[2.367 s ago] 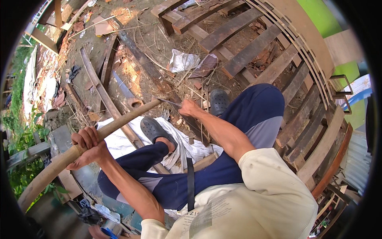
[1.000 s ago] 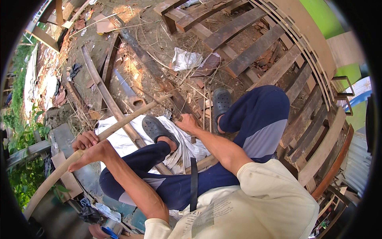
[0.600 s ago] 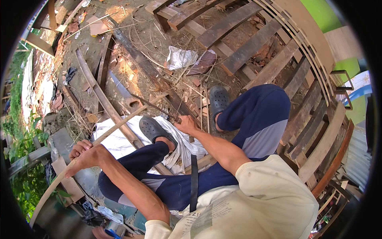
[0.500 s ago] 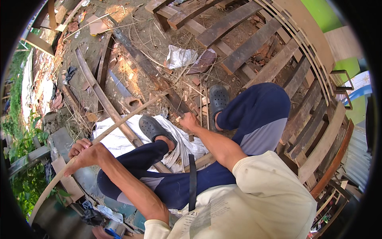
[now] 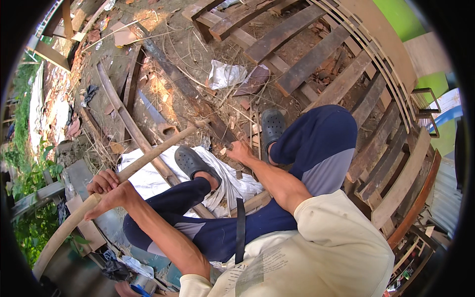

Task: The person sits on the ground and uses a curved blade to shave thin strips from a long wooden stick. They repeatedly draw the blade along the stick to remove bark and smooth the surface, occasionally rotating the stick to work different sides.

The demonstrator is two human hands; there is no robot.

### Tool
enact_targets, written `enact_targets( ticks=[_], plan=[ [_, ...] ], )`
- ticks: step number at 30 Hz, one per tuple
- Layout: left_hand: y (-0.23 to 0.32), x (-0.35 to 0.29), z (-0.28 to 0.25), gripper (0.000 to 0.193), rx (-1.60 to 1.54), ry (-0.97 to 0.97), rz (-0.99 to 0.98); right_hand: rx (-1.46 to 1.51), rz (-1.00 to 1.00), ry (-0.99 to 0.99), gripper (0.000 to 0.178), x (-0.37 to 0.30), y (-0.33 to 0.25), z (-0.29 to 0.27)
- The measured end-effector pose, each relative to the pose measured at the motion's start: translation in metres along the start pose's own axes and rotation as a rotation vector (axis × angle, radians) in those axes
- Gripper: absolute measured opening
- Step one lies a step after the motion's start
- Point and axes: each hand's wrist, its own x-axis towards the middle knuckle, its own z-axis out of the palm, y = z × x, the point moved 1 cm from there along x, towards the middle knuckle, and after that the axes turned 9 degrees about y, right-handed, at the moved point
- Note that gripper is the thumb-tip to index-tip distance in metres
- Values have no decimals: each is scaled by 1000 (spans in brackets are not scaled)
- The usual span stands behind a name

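Note:
My left hand (image 5: 110, 190) is wrapped round a long, pale wooden pole (image 5: 153, 152). The pole slants from the lower left up toward the middle, its far end near a dark, weathered beam (image 5: 180, 84) on the ground. My right hand (image 5: 241, 151) is closed low between my feet, beside that beam's near end. A small pale bit shows at its fingertips, but what the fingers hold is hidden. Beneath the pole a white sheet (image 5: 141, 159) lies spread, partly under one dark clog (image 5: 195, 166). A handsaw (image 5: 152, 110) with a wooden handle rests beyond the pole.
Dark slatted pallets (image 5: 309, 54) stretch along the far right side. A long curved strip of wood (image 5: 121, 109) runs under the pole. A white scrap (image 5: 226, 74) lies on the littered dirt. Green plants (image 5: 37, 208) and a metal rail (image 5: 37, 199) stand at left.
The pole has turned slightly in my left hand and looks thicker, closer to me. My left hand has shifted a little to the right; my right hand has moved slightly right.

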Motion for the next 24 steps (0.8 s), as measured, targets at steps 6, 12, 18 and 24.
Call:
enact_targets(
  ticks=[6,12,18,24],
  plan=[
    [1,-1,-3,83,-23,-86,-16,32,187,-20,42,7,-3,7],
    [3,-5,6,83,6,-126,-34,-55,22,64,42,17,0,21],
    [4,-1,7,83,-27,-189,-82,-45,-134,71,52,32,-22,9],
    [3,4,6,83,-37,-191,-102,7,-54,-25,50,33,-12,16]
  ],
)
